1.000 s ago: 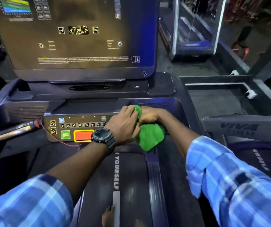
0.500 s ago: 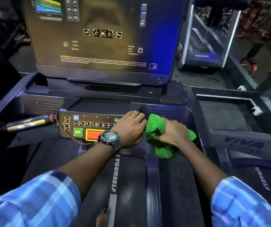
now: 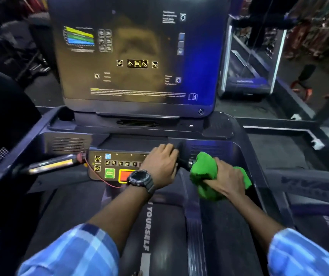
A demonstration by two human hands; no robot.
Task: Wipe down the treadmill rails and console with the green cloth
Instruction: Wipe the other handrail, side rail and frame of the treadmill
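The green cloth (image 3: 203,174) is bunched around the short right grip bar (image 3: 184,162) that sticks out from the control panel (image 3: 117,162). My right hand (image 3: 226,181) grips the cloth from above, squeezing it onto the bar. My left hand (image 3: 160,164), with a black watch on the wrist, lies over the right end of the control panel with its fingers curled over the top edge. The big console screen (image 3: 135,56) stands upright behind the panel. The left grip bar (image 3: 54,164) shows bare metal.
The treadmill belt (image 3: 159,232) with white lettering runs under my arms. A dark side rail (image 3: 307,184) passes on the right, with another treadmill (image 3: 247,76) beyond it. A red cord (image 3: 100,179) hangs by the green and red buttons.
My right hand has slid the cloth to the right along the grip bar, away from my left hand. My left hand has stayed on the panel's right end.
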